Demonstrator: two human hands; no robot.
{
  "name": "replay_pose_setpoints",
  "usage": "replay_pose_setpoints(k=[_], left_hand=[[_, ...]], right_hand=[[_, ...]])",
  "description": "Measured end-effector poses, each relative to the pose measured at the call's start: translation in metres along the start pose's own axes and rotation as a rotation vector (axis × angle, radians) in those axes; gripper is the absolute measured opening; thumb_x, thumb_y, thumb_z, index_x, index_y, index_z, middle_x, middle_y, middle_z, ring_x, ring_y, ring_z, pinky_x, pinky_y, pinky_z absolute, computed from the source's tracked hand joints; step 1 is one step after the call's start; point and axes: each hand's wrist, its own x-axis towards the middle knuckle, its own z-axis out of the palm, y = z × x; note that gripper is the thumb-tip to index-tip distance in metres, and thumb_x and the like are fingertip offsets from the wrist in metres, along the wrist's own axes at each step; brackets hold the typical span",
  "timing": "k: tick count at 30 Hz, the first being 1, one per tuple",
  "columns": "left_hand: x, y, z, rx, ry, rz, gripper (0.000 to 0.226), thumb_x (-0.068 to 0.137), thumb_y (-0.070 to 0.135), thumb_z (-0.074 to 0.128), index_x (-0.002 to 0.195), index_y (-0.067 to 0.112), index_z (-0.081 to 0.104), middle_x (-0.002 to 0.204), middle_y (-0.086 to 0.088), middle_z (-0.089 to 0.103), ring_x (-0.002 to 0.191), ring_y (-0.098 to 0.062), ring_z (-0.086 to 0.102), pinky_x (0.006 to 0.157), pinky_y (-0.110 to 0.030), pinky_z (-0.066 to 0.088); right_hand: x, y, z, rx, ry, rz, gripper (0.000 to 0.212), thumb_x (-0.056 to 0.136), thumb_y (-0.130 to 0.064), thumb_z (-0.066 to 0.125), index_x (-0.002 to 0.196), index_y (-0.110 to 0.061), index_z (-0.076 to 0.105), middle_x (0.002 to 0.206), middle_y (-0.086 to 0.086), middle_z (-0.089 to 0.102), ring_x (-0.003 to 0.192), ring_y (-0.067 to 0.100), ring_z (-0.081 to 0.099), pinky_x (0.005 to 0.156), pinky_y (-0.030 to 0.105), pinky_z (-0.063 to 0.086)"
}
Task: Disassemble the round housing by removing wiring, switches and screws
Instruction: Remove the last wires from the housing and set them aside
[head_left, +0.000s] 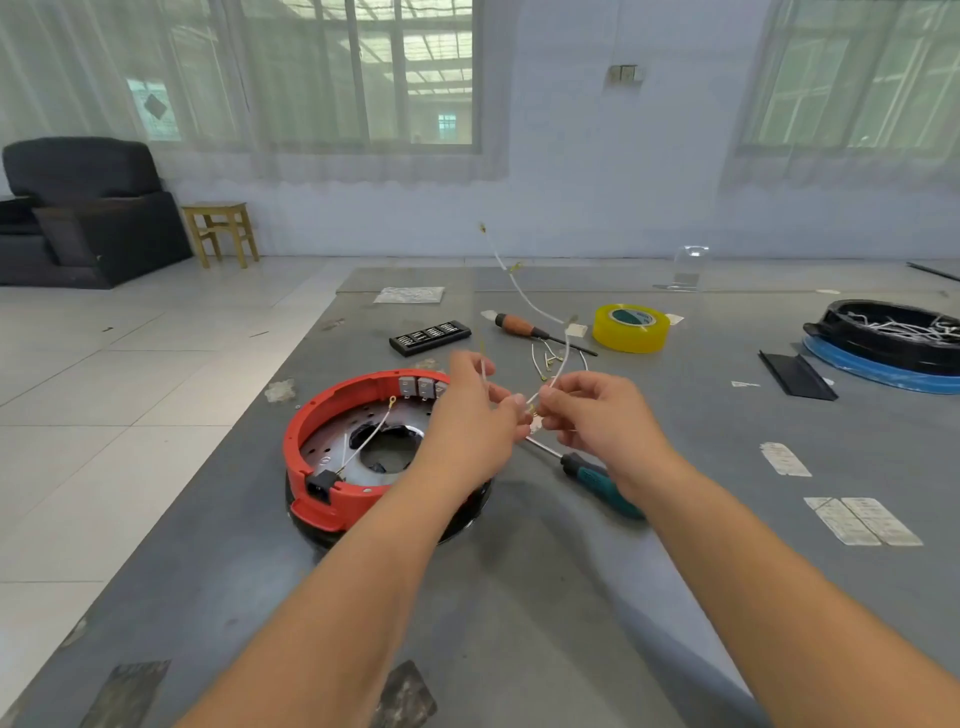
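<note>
Wire (519, 291) is pinched between my left hand (470, 410) and right hand (592, 413), fingers curled on it, lifted off the table (571, 597) so I can likely separate its terminals. The round housing (363, 452) sits at nine o'clock from my hands. No writing is legible.

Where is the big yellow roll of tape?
In the head view, the yellow tape roll lies flat on the grey table, far side, right of centre, just right of the orange-handled screwdriver and beyond the right hand.
</note>
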Motion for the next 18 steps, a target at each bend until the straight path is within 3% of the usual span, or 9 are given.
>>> replay_pose_setpoints(k=[3, 5, 7, 9, 11, 13, 16, 18], left_hand=[[-0.002, -0.008, 0.025, -0.006, 0.007, -0.019, 0.056, 0.099, 0.012, 0.068, 0.146, 0.017, 0.039, 0.107, -0.003, 0.062, 0.096, -0.031, 0.075, 0.092, -0.05, 0.061], [-0.009, -0.019, 0.041, 0.083, 0.004, 0.04, 0.052, 0.099, 0.019, 0.067, 0.147, 0.02, 0.047, 0.117, 0.001, 0.064, 0.1, -0.023, 0.072, 0.097, -0.048, 0.057], [-0.02, -0.037, 0.054, 0.237, -0.048, 0.173, 0.042, 0.101, 0.022, 0.063, 0.142, 0.021, 0.054, 0.131, 0.003, 0.061, 0.116, -0.013, 0.063, 0.108, -0.035, 0.05], [-0.026, -0.053, 0.06, 0.434, -0.149, 0.323, 0.043, 0.105, 0.027, 0.059, 0.147, 0.022, 0.053, 0.147, 0.005, 0.053, 0.143, -0.012, 0.042, 0.122, -0.021, 0.028], [-0.023, -0.065, 0.061, 0.566, -0.245, 0.348, 0.049, 0.108, 0.036, 0.053, 0.155, 0.027, 0.045, 0.16, 0.01, 0.04, 0.159, -0.011, 0.012, 0.124, -0.021, 0.01], [-0.018, -0.075, 0.06, 0.609, -0.287, 0.301, 0.051, 0.108, 0.043, 0.049, 0.158, 0.031, 0.041, 0.167, 0.013, 0.032, 0.161, -0.008, -0.001, 0.127, -0.027, 0.011], [-0.014, -0.081, 0.064, 0.656, -0.294, 0.263, 0.052, 0.108, 0.049, 0.044, 0.157, 0.034, 0.04, 0.169, 0.013, 0.028, 0.161, -0.008, -0.005, 0.128, -0.032, 0.012], [-0.012, -0.084, 0.065, 0.677, -0.281, 0.265, 0.051, 0.108, 0.051, 0.043, 0.156, 0.036, 0.04, 0.167, 0.014, 0.029, 0.16, -0.008, -0.005, 0.128, -0.03, 0.01]], right_hand=[[0.024, 0.0, -0.031, 0.073, 0.08, 0.077, 0.012, 0.093, -0.006, 0.069, 0.081, -0.008, 0.071, 0.072, 0.007, 0.069, 0.057, 0.011, 0.058, 0.052, 0.02, 0.05], [0.045, 0.002, -0.051, 0.05, 0.144, 0.143, 0.011, 0.094, -0.006, 0.067, 0.083, -0.007, 0.07, 0.072, 0.008, 0.067, 0.054, 0.011, 0.056, 0.051, 0.02, 0.05], [0.068, 0.007, -0.067, -0.008, 0.179, 0.215, 0.01, 0.095, -0.008, 0.065, 0.087, -0.007, 0.069, 0.072, 0.007, 0.067, 0.054, 0.011, 0.054, 0.051, 0.02, 0.05], [0.092, 0.012, -0.075, -0.079, 0.195, 0.275, 0.01, 0.096, -0.01, 0.064, 0.087, -0.007, 0.068, 0.071, 0.005, 0.066, 0.054, 0.011, 0.053, 0.049, 0.019, 0.047], [0.117, 0.018, -0.078, -0.165, 0.214, 0.328, 0.014, 0.097, -0.012, 0.062, 0.085, -0.009, 0.068, 0.072, 0.003, 0.067, 0.055, 0.009, 0.053, 0.048, 0.019, 0.044], [0.141, 0.024, -0.077, -0.266, 0.219, 0.374, 0.014, 0.097, -0.013, 0.06, 0.086, -0.012, 0.068, 0.078, 0.002, 0.069, 0.056, 0.01, 0.053, 0.05, 0.02, 0.039], [0.177, 0.038, -0.073, -0.378, 0.217, 0.399, 0.017, 0.095, -0.01, 0.059, 0.079, -0.013, 0.062, 0.084, 0.006, 0.066, 0.057, 0.013, 0.048, 0.052, 0.021, 0.03], [0.197, 0.047, -0.068, -0.416, 0.194, 0.403, 0.011, 0.092, -0.007, 0.061, 0.082, -0.013, 0.062, 0.085, 0.008, 0.062, 0.06, 0.017, 0.049, 0.052, 0.023, 0.034]])
